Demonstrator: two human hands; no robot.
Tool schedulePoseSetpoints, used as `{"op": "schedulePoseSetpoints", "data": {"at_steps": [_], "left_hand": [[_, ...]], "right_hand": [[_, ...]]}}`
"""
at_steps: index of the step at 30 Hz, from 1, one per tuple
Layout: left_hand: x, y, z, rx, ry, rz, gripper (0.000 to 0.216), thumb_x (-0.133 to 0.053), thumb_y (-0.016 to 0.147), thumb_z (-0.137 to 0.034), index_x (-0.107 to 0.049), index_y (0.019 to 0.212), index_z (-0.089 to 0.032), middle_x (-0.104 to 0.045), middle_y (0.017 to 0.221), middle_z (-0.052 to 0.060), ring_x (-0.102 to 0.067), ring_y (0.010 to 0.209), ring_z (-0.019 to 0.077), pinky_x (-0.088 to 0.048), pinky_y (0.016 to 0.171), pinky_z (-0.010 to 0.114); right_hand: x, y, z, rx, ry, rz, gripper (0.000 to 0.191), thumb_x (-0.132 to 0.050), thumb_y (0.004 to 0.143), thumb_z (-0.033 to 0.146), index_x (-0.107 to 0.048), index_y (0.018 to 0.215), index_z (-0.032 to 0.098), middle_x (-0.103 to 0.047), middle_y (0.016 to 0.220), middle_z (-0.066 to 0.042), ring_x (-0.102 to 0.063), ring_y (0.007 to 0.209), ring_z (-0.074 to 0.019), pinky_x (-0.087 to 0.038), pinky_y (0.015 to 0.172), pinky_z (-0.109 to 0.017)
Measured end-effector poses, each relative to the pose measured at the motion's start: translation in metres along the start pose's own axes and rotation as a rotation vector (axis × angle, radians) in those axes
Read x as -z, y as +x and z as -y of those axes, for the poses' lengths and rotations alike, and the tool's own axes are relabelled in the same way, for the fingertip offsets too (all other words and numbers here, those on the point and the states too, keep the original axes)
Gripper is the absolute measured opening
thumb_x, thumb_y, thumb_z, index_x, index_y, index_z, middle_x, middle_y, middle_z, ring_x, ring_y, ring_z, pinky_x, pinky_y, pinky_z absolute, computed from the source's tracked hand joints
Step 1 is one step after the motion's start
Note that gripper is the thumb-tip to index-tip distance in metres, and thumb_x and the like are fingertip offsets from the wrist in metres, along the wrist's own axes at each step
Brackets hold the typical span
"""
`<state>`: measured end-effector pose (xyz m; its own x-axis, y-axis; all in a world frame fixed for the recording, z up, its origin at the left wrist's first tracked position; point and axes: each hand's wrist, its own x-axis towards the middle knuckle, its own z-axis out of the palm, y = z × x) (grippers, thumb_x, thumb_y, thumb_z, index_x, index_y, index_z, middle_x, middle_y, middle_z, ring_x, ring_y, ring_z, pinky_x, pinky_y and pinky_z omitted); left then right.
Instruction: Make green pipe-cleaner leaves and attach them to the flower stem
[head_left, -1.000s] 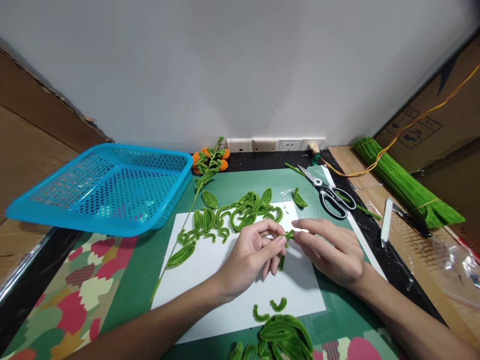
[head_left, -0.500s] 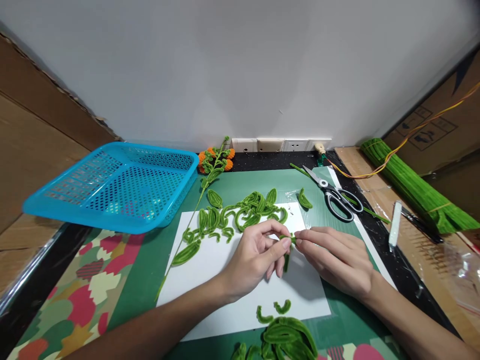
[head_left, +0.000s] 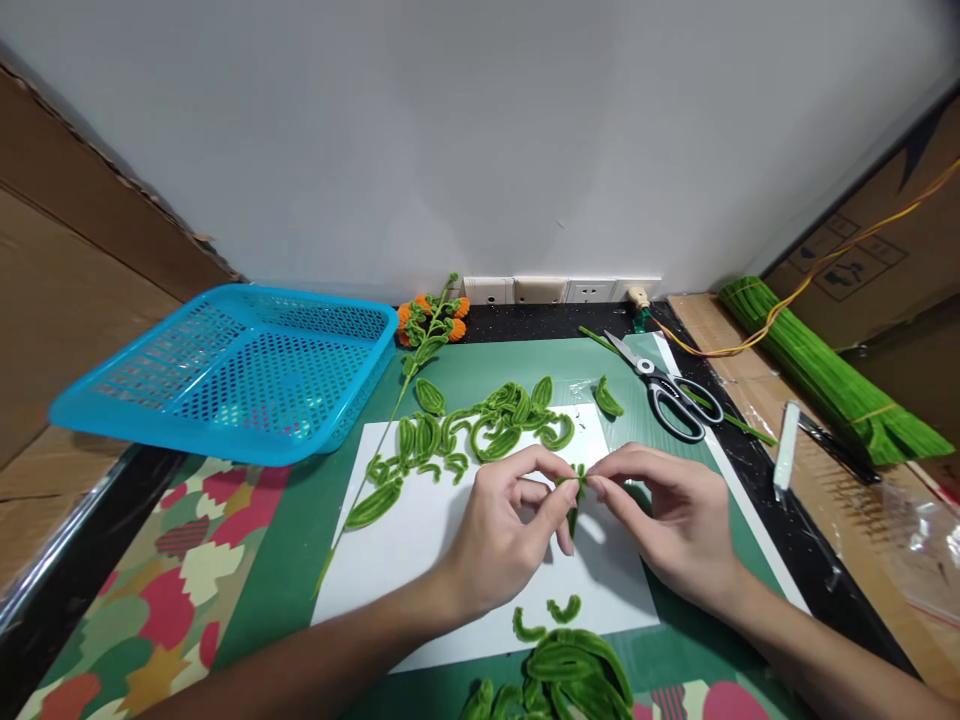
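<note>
My left hand (head_left: 517,520) and my right hand (head_left: 667,515) meet above the white paper (head_left: 420,600). Between their fingertips is a small green pipe cleaner piece (head_left: 574,515), with short ends sticking up and one length hanging down. Both hands pinch it between thumb and index finger, so part of it is hidden. Beyond the hands, several green pipe cleaner leaves and curls (head_left: 499,420) lie across the top of the paper. Close to me are two short curved bits (head_left: 564,609) and a heap of green leaves (head_left: 577,670).
A blue plastic basket (head_left: 330,440) stands at left, beside a stem with orange flowers (head_left: 427,335). Scissors (head_left: 667,390) lie at right over a green stem. Farther right are a white-handled cutter (head_left: 786,450) and a green pipe cleaner bundle (head_left: 832,370). A yellow-orange cable (head_left: 795,290) runs to the wall sockets.
My right hand has turned, its fingers going from stretched flat to a pinch on the pipe cleaner piece. My left hand keeps its grip nearly in place.
</note>
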<state>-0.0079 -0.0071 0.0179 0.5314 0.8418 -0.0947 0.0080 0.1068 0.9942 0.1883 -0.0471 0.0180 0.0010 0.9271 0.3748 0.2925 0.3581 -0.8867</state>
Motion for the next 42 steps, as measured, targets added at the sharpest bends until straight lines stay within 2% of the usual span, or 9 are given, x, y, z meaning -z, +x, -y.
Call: {"op": "schedulePoseSetpoints", "data": {"at_steps": [4,7,12,19,23,34,36,40,42], "left_hand": [[-0.002,-0.003,-0.002,-0.019,0.037,-0.024,0.02,-0.068,0.103,-0.034,-0.067,0.099,-0.014,-0.066,0.062,-0.001,-0.055,0.041,0.0068,-0.044,0.041,0.016],[-0.001,0.002,-0.002,0.063,-0.114,0.003,0.023,-0.07,0.101,-0.038,-0.065,0.1,-0.015,-0.064,0.067,-0.002,-0.056,0.039,0.0074,-0.042,0.036,0.016],[0.001,0.01,0.001,0.112,-0.251,0.041,0.026,-0.073,0.099,-0.042,-0.063,0.102,-0.017,-0.063,0.075,-0.003,-0.063,0.044,0.0102,-0.043,0.034,0.017],[0.001,0.01,0.004,0.099,-0.198,0.091,0.026,-0.067,0.102,-0.041,-0.065,0.096,-0.016,-0.064,0.077,-0.001,-0.062,0.049,0.0082,-0.042,0.04,0.016],[0.002,0.01,0.002,0.085,-0.166,0.103,0.027,-0.069,0.102,-0.041,-0.065,0.094,-0.016,-0.065,0.076,0.0,-0.061,0.05,0.0085,-0.04,0.04,0.016],[0.004,0.007,0.003,0.091,-0.151,0.098,0.032,-0.071,0.1,-0.046,-0.066,0.093,-0.015,-0.061,0.069,-0.002,-0.057,0.048,0.007,-0.037,0.041,0.014],[0.005,0.007,0.003,0.083,-0.145,0.103,0.032,-0.071,0.1,-0.047,-0.066,0.094,-0.015,-0.058,0.062,-0.004,-0.055,0.045,0.0074,-0.036,0.04,0.015],[0.006,0.006,0.002,0.057,-0.122,0.109,0.032,-0.071,0.101,-0.045,-0.066,0.094,-0.015,-0.055,0.057,-0.005,-0.053,0.044,0.0075,-0.033,0.04,0.015],[0.006,0.006,0.002,0.041,-0.125,0.096,0.032,-0.07,0.101,-0.045,-0.066,0.094,-0.015,-0.056,0.06,-0.004,-0.052,0.045,0.0069,-0.033,0.041,0.015]], "right_hand": [[-0.002,0.0,0.002,-0.161,0.127,-0.012,0.006,-0.075,0.097,0.021,-0.08,0.093,0.02,-0.08,0.082,-0.003,-0.073,0.065,-0.0158,-0.059,0.06,-0.026],[0.001,0.001,-0.001,-0.122,0.07,0.007,0.006,-0.076,0.097,0.021,-0.081,0.095,0.021,-0.081,0.085,-0.002,-0.075,0.071,-0.016,-0.06,0.065,-0.025],[0.009,0.006,-0.007,0.084,-0.134,0.007,0.009,-0.072,0.099,0.013,-0.078,0.099,0.02,-0.079,0.087,-0.003,-0.072,0.072,-0.0143,-0.056,0.068,-0.026],[0.01,0.006,-0.018,0.547,-0.499,0.052,0.015,-0.068,0.096,0.0,-0.072,0.104,0.012,-0.071,0.075,-0.006,-0.061,0.064,-0.0169,-0.047,0.058,-0.03],[0.01,0.004,-0.02,0.638,-0.571,0.033,0.019,-0.071,0.093,-0.001,-0.071,0.109,0.01,-0.07,0.073,-0.006,-0.057,0.061,-0.0164,-0.045,0.058,-0.031],[-0.007,0.002,-0.016,0.63,-0.504,-0.011,0.013,-0.067,0.095,-0.001,-0.069,0.095,0.011,-0.057,0.062,-0.001,-0.045,0.054,-0.0139,-0.032,0.054,-0.031],[-0.013,0.0,-0.012,0.576,-0.451,-0.047,0.015,-0.066,0.096,0.0,-0.068,0.091,0.013,-0.056,0.061,0.001,-0.045,0.052,-0.0126,-0.033,0.053,-0.03],[-0.021,-0.001,-0.002,0.295,-0.24,-0.009,0.027,-0.059,0.101,0.008,-0.066,0.077,0.018,-0.053,0.056,0.003,-0.044,0.047,-0.0101,-0.036,0.049,-0.025],[-0.019,0.001,0.001,0.264,-0.215,0.008,0.028,-0.059,0.102,0.01,-0.066,0.076,0.018,-0.056,0.057,0.003,-0.047,0.047,-0.0104,-0.037,0.049,-0.025]]}}
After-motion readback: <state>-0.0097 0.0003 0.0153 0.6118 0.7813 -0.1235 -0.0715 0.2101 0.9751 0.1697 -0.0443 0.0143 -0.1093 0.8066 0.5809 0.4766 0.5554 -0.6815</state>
